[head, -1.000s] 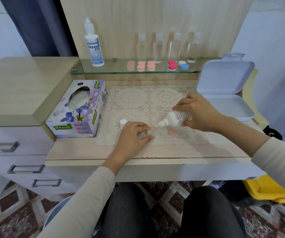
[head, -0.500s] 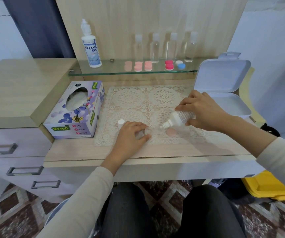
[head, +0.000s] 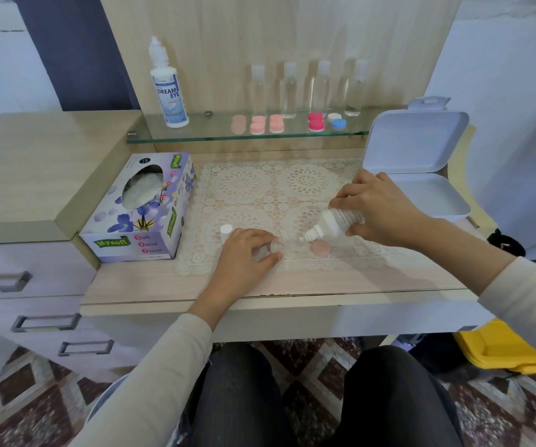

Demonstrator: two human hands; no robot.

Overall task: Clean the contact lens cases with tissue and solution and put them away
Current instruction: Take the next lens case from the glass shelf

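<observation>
My right hand (head: 379, 211) grips a small solution bottle (head: 336, 222), tipped with its nozzle pointing down-left at a clear lens case (head: 284, 245) on the lace mat (head: 260, 195). My left hand (head: 247, 256) holds the left end of that case between thumb and fingers. A pink cap (head: 321, 247) lies just right of the nozzle. The bottle's white cap (head: 225, 232) stands left of my left hand. A tissue box (head: 137, 214) sits at the mat's left.
A glass shelf (head: 215, 132) at the back carries a large Dream Eye bottle (head: 168, 88), several clear bottles (head: 289, 88) and several pink, red and blue lens cases (head: 316, 122). An open white box (head: 428, 185) stands at the right. Drawers are at the left.
Both hands stay in place on the case and the tipped bottle; the nozzle has shifted slightly. The view has tilted a little.
</observation>
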